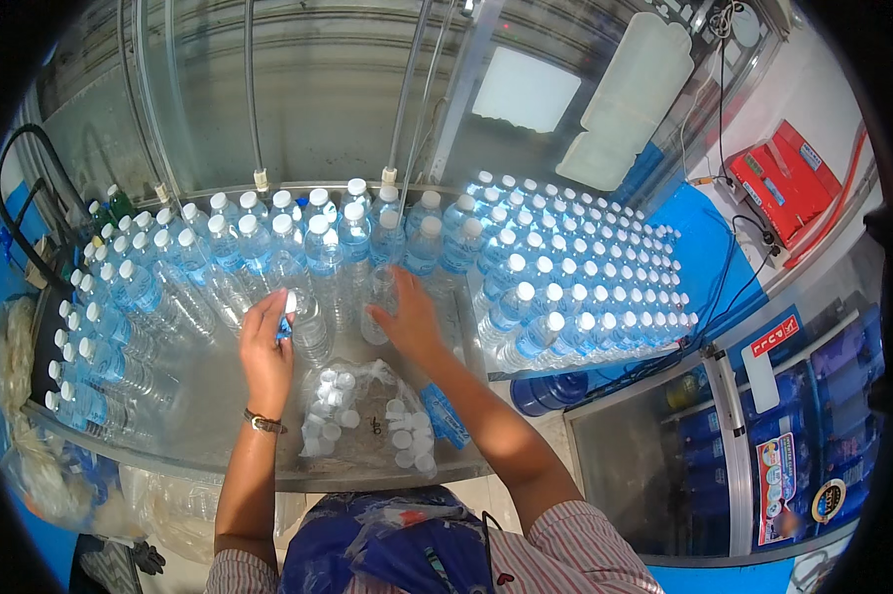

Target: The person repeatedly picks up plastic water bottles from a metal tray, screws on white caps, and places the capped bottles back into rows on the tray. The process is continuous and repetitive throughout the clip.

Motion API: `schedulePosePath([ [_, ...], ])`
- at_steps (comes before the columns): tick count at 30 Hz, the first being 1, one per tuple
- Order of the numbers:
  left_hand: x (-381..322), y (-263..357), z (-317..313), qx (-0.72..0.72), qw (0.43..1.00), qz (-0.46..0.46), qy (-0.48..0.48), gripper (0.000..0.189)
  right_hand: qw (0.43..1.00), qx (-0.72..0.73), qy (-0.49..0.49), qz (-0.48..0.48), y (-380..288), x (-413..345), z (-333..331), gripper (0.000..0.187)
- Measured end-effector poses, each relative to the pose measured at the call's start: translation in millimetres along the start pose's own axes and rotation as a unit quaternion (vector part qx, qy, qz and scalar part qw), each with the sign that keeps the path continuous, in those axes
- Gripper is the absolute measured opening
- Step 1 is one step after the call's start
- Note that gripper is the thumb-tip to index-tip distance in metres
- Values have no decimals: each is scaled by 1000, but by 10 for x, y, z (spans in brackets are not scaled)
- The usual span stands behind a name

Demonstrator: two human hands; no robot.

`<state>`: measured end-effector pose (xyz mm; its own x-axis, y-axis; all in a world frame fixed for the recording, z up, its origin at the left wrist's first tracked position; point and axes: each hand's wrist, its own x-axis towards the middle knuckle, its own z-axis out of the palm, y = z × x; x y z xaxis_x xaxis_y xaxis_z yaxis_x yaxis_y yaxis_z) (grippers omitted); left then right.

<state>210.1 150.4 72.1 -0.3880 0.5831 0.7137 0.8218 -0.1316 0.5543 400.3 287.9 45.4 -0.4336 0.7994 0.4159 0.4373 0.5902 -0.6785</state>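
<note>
My left hand (264, 349) pinches a white bottle cap (291, 301) between thumb and fingers. A small piece of blue printed plastic (284, 327) shows at the same fingers. Just right of them stands a clear plastic bottle (313, 330) with no label. At another clear bottle (380, 286), my right hand (411, 315) has its thumb across the front and its fingers along the right side; whether it grips is unclear. Near the front edge lies a clear plastic bag (376, 371) with several loose white caps (331, 431). Blue printed labels (444, 416) lie right of it.
Capped water bottles with blue labels (320, 241) line the back and left of the metal counter (216, 423). Many more stand packed on the right (565, 297). Behind are metal pipes (252, 89). A red box (784, 182) sits at far right, above a glass-door cooler (654, 475).
</note>
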Motion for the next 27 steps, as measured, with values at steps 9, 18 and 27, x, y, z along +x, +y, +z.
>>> schedulePosePath([
  [9, 42, -22, 54, -3, 998, 25, -50, 59, 999, -43, 17, -28, 129, 29, 120, 70],
  [18, 74, -49, -26, 68, 989, 97, -93, 66, 994, -58, 71, -65, 121, 3, 177, 74],
  [27, -185, 99, -334, -491, 802, -340, -23, 38, 988, -48, 138, -43, -626, -241, 22, 61],
])
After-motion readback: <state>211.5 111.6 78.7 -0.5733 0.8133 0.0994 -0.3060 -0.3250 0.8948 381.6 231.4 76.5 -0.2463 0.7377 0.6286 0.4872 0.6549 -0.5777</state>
